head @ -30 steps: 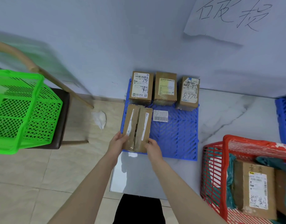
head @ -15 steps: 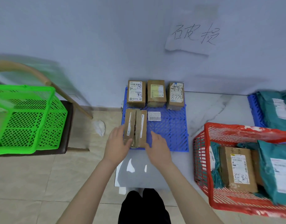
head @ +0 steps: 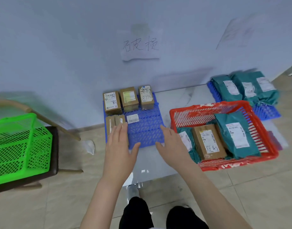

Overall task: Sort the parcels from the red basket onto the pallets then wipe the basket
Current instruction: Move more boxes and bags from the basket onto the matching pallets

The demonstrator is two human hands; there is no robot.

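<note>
**Leaning parcels and an edge-sitting box: where this sort could slip**

Both hands are spread flat, fingers straight, holding nothing. The left hand (head: 120,151) covers the near part of the front box (head: 114,123), which sits at the front left corner of the middle blue pallet (head: 145,131). Whether it touches the box cannot be told. The right hand (head: 173,146) hovers between that pallet and the red basket (head: 172,116).

The likeliest trouble, as I judge it, lies in the basket. The large teal bag (head: 236,134) leans over the brown box (head: 208,142), so pulling the box out first would probably tip the bag or drag it along. A soft bag gripped by one corner may also sag and slip. The front box's top seems parted down the middle and it sits right at the pallet's edge, so a careless sweep of the left hand could push it off. The loose barcode label (head: 132,118) beside it would shift at a touch. Wiping has to wait, since parcels remain in the basket.

The red basket stands on the floor (head: 241,195), just right of the middle pallet. It holds the brown box, the large teal bag and a smaller teal bag (head: 186,142). The middle pallet carries three boxes (head: 129,98) in a back row, plus the front one. The far blue pallet (head: 265,111) holds a row of teal bags (head: 247,88). A green basket (head: 21,146) sits on a dark chair (head: 54,151) at the left, and a crumpled white cloth (head: 89,146) lies on the floor near it.
</note>
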